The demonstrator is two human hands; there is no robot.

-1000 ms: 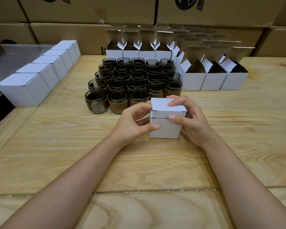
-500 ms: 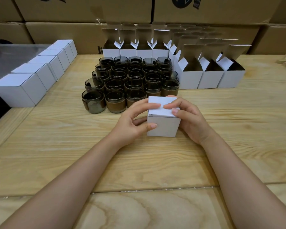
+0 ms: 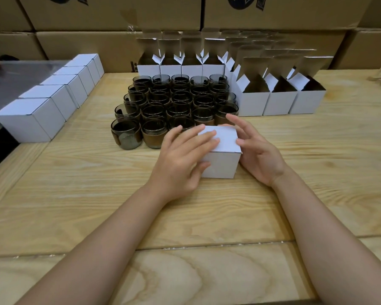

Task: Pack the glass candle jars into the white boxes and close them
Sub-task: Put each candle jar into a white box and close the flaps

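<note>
One closed white box (image 3: 221,164) stands on the table (image 3: 97,194). Behind it are roughly thirty glass jars (image 3: 178,102), partly hidden, and at least seven open boxes (image 3: 277,102); far to its left are five closed boxes (image 3: 42,111). The left hand (image 3: 180,159) lays straight fingers flat on its lid, and the right hand (image 3: 257,155), fingers loose and spread, is against its right side.

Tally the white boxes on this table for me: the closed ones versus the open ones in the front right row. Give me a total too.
Closed boxes, left row: 6
Closed box, centre: 1
Open boxes, front right row: 3
Total: 10
</note>
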